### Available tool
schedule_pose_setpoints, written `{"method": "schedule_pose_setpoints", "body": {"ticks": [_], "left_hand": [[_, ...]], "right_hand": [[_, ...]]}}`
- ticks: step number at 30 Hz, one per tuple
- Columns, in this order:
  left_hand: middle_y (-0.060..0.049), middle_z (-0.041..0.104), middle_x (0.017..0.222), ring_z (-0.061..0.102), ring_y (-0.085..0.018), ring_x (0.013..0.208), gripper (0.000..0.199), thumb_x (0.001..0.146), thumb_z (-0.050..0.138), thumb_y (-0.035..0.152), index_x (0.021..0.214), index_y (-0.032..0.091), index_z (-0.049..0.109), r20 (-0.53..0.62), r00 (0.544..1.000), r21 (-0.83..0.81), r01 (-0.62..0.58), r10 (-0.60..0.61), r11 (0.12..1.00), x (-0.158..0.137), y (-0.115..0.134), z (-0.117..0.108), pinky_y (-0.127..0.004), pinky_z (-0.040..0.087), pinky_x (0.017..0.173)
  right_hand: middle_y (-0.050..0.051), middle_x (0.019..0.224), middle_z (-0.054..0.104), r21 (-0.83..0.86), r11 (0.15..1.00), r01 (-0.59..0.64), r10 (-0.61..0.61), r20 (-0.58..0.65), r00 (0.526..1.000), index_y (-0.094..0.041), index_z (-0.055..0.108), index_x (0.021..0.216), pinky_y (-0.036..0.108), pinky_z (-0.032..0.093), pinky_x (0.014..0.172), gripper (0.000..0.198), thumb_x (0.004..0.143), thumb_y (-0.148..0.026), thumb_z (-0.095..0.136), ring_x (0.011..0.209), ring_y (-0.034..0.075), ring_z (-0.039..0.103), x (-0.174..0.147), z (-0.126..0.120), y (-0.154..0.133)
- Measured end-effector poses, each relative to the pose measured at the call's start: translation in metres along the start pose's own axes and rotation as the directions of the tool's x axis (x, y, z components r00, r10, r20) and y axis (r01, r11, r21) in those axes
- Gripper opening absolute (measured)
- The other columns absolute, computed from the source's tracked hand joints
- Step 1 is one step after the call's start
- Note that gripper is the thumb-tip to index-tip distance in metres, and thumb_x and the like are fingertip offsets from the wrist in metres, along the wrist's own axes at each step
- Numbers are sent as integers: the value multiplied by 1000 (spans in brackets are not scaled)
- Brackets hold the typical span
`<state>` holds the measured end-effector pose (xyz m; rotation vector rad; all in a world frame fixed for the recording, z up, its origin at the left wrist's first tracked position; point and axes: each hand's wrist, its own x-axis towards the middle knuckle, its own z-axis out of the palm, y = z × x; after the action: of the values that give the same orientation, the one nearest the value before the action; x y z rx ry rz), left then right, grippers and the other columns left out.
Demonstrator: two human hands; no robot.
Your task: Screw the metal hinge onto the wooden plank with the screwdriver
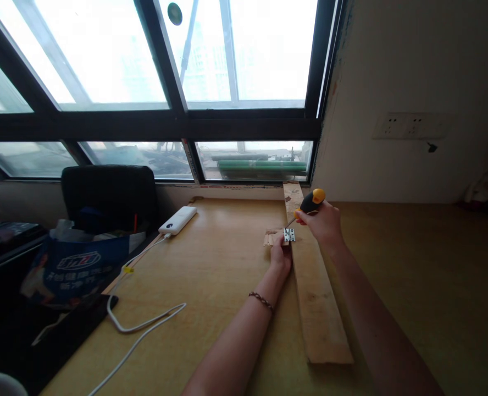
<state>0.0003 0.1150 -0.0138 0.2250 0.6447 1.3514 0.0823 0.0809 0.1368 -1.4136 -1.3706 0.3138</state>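
My right hand (324, 223) is closed around a screwdriver (312, 201) with a yellow and black handle. The tool slants down to the left, its tip at a metal hinge (289, 235). One hinge leaf lies on a long wooden board (320, 302), the other on a small wood piece (272, 237) at the board's left side. My left hand (281, 253) grips that small piece from the near side, close to the hinge; some of its fingers are hidden. Screws in the hinge are too small to make out clearly.
The board lies on a wooden table (219, 286), its far end near the window. A white power bank (178, 220) with a white cable (140, 329) rests at the left. Beyond the table edge are a black chair (110, 190) and a blue bag (79, 269).
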Motion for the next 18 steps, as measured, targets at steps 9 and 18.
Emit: {"method": "schedule_pose_setpoints", "body": {"ticks": [9,18], "left_hand": [[-5,65,74,59,-13,58,22,63,63,20,84,13,62,53,998,209,22,-34,978,-2,21,-6,-26,48,60],[-4,60,57,57,-13,50,17,71,58,27,79,11,58,109,994,647,-72,1,759,4,42,-12,-24,47,50]], "right_hand": [[8,68,68,56,998,-41,43,-25,999,-17,57,72,29,55,51,22,61,-31,69,53,22,65,0,-3,-1],[7,70,69,43,998,-38,41,-53,998,-17,57,75,26,54,50,23,62,-32,69,54,21,66,2,-4,3]]}}
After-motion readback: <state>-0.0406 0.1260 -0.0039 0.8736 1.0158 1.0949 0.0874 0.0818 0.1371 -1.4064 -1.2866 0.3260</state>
